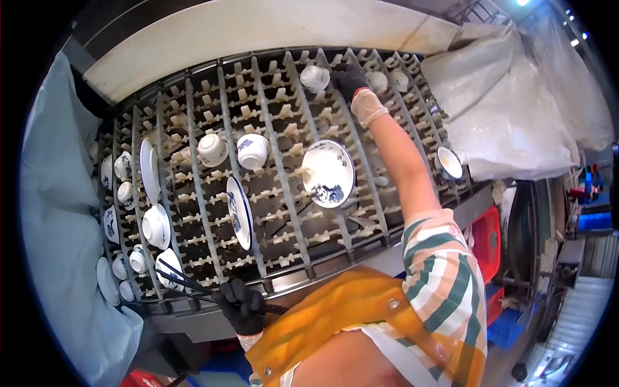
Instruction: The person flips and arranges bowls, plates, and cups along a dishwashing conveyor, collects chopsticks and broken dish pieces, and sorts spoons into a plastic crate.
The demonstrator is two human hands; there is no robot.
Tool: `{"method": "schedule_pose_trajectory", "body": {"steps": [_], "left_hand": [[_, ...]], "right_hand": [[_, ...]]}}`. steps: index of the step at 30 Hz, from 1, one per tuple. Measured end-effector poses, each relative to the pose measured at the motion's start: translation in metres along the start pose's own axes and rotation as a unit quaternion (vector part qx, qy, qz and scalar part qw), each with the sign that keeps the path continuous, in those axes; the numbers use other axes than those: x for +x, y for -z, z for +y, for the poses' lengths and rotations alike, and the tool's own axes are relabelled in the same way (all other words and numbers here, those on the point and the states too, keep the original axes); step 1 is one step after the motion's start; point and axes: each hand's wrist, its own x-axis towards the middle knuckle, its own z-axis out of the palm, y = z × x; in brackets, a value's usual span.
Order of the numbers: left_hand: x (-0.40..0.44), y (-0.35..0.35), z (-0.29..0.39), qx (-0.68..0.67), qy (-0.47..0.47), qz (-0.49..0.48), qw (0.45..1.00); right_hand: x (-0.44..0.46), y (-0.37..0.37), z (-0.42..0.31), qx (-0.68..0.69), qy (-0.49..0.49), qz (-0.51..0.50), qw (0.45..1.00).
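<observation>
My left hand (242, 306), in a black glove, is closed around long thin black chopsticks (187, 282) at the rack's near edge. They point left, across a small blue-and-white dish (169, 267). At the far side, my right hand (350, 81), also black-gloved, reaches over the rack right beside a white cup (314, 79). Its dark fingers are partly hidden, so whether they grip the cup is unclear. Closer to me, a blue-patterned bowl (329, 174) leans in the pegs. An oval plate (238, 213) stands on edge, and two cups (253, 151) sit behind it.
A wide pegged conveyor rack (277, 222) spans the view. Several bowls, cups and plates (155, 227) stand at its left, beside a pale blue curtain (64, 226). More small cups (376, 81) and a bowl (449, 163) are on the right, near plastic sheeting (509, 103) and a red crate (485, 242).
</observation>
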Motion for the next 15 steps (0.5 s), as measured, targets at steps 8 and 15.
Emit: {"method": "schedule_pose_trajectory", "body": {"steps": [8, 15], "left_hand": [[-0.004, 0.002, -0.010, 0.021, -0.004, -0.043, 0.999], [0.007, -0.037, -0.015, 0.176, 0.103, -0.012, 0.979]], "right_hand": [[-0.203, 0.085, 0.089, -0.162, -0.157, 0.225, 0.948], [-0.317, 0.131, 0.149, -0.117, -0.170, 0.039, 0.978]]}}
